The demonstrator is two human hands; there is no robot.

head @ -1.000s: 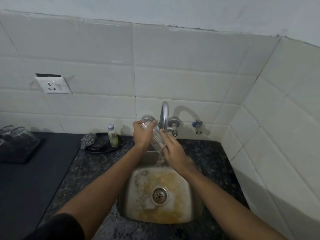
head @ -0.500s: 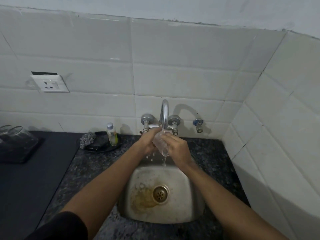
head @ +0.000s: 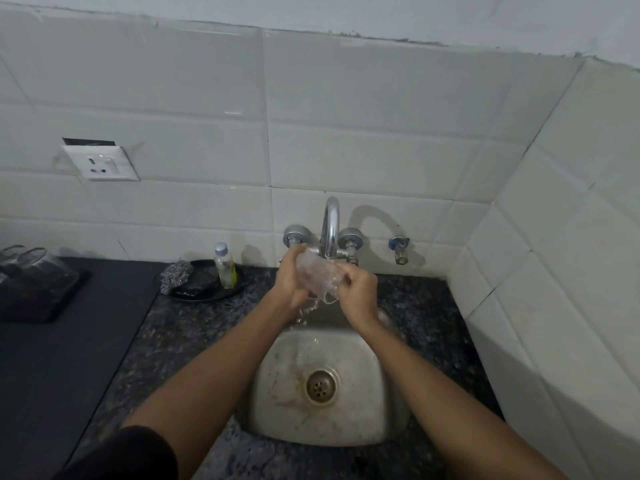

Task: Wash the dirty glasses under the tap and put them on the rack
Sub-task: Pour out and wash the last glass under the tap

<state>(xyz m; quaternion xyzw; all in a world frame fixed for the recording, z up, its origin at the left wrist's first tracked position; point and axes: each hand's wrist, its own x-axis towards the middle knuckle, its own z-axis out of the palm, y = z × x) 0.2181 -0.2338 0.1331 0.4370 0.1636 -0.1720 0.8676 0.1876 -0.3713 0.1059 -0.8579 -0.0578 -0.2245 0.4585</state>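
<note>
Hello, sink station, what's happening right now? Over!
Left hand and right hand both gripping the glass. Glass tilted under the tap, water spilling into the sink. Nothing in the way.

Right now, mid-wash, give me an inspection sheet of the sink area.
Surface: speckled dark counter; stained steel sink, drain open.
Job's things: clear glass tilted under the running tap; glasses on the rack far left.
Clutter: small bottle and scrubber on a black dish.
Hands: left hand and right hand both grip the glass.
Cables: nothing seen.
Surroundings: white tiled walls, wall socket.
</note>
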